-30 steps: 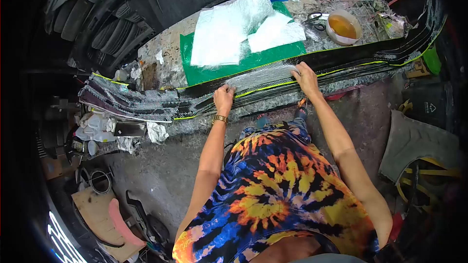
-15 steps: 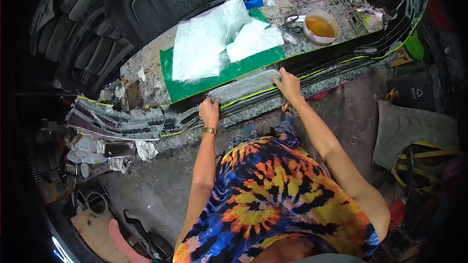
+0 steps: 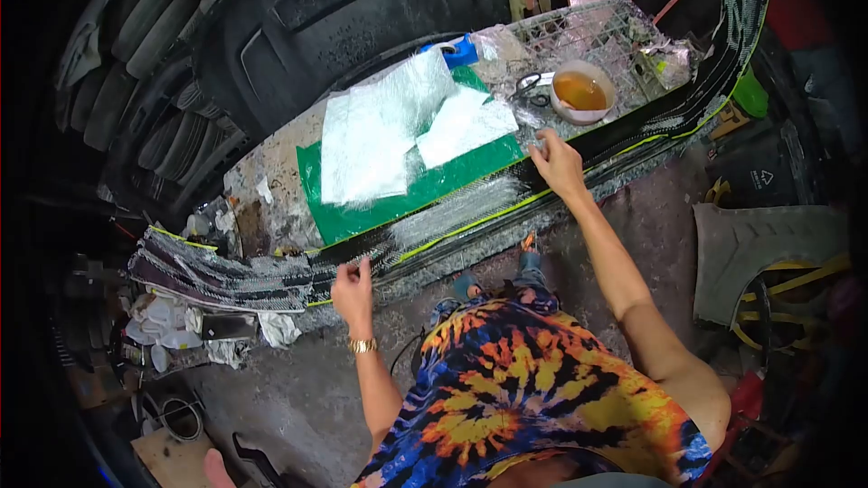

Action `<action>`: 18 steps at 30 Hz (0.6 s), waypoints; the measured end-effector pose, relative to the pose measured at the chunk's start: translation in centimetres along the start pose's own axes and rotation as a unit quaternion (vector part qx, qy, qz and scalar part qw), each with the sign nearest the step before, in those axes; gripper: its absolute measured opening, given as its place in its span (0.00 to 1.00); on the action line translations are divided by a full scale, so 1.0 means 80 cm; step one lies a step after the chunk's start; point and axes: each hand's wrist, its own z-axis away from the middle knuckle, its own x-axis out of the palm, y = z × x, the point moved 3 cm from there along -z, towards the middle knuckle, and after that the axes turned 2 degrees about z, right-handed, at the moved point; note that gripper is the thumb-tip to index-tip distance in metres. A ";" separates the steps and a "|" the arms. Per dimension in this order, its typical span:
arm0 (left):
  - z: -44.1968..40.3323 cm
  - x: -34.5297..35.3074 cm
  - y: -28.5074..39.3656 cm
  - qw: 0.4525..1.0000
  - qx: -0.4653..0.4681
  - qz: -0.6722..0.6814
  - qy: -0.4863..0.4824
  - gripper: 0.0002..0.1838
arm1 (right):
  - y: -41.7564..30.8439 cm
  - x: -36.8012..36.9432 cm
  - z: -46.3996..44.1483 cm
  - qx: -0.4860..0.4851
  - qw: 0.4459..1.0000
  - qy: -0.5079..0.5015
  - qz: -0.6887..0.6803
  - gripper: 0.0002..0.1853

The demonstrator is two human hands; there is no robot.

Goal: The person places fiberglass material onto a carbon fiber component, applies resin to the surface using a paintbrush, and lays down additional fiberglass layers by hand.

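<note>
A long black curved panel point(image 3: 624, 131) with yellow-green edging runs across the bench. A whitish fibreglass strip point(image 3: 457, 212) lies flat along its middle. My left hand point(image 3: 353, 294) is over the panel, left of the strip, thumb and fingers apart with nothing visible in them. Past the strip's right end, my right hand point(image 3: 558, 164) hovers at the panel, its thumb and fingers also parted. Whether either hand touches the panel, I cannot tell. Behind it, white fibreglass mat pieces point(image 3: 366, 149) rest on a green sheet point(image 3: 353, 221).
A white bowl of amber liquid point(image 3: 581, 92) stands on the bench beside black-handled scissors point(image 3: 533, 89). A blue tape dispenser point(image 3: 457, 50) sits behind the mats. Crumpled plastic containers point(image 3: 163, 325) lie lower left. A grey fender-like part point(image 3: 755, 258) is at the right.
Both hands have let go of the fibreglass strip's ends and moved apart, left hand to the left, right hand to the right. The view has shifted, so the bench appears lower.
</note>
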 end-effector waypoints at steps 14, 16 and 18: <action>0.272 0.066 -0.245 0.961 -0.217 0.081 -0.153 0.12 | -0.085 0.338 -0.171 0.052 0.924 -0.377 0.020 0.19; 0.364 0.083 -0.315 0.940 -0.277 0.097 -0.173 0.10 | -0.095 0.366 -0.154 0.129 0.921 -0.362 -0.068 0.22; 0.399 0.072 -0.322 0.932 -0.295 0.115 -0.176 0.10 | -0.081 0.414 -0.148 0.016 0.961 -0.270 -0.060 0.24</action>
